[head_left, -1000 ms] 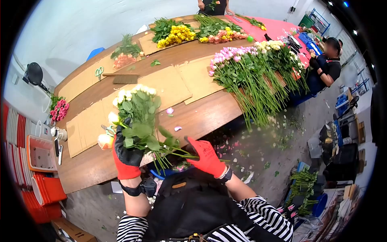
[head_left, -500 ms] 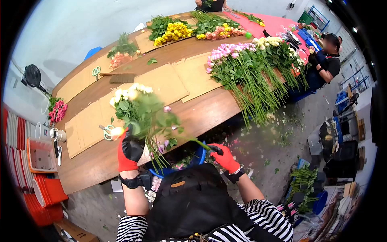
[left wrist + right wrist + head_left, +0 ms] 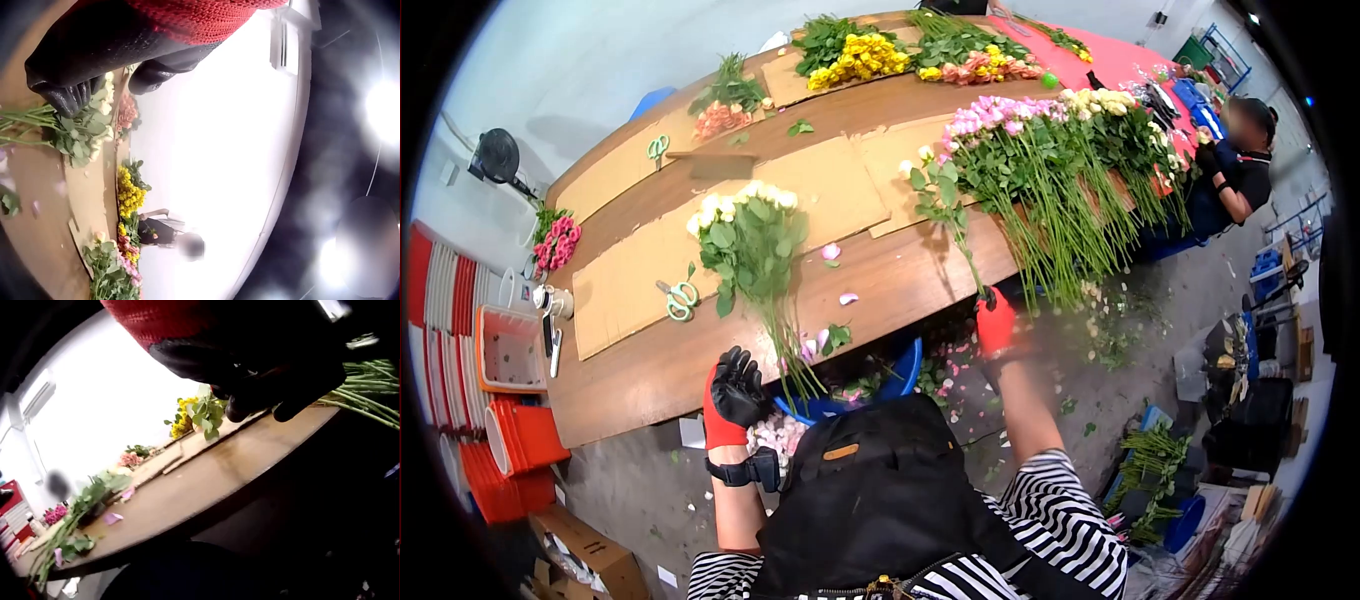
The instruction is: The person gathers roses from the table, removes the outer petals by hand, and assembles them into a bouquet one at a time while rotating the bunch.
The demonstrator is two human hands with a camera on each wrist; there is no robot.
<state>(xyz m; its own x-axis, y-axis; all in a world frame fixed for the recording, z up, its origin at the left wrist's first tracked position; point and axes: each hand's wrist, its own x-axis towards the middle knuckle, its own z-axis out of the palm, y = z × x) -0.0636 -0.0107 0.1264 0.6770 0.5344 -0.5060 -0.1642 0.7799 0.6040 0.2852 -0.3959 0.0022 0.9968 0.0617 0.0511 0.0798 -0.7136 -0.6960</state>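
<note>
Pale rose: swung right since earlier, now over the table.
Right hand: my arm extended, fingers pinching it low.
Left hand: released, my fingers loosely curled, near the bunch.

With left hand kinda loose, fingers half-curled, and right hand in a pinch, right arm way out front

Laid out on a brown wooden table

Carries flat cardboard sheets in rows. Near the front, bears a bundle of white roses with stems past the edge, and green-handled scissors just to the left. Holds loose pink petals on bare wood, pink roses heaped at right, yellow roses on the far side.
</note>
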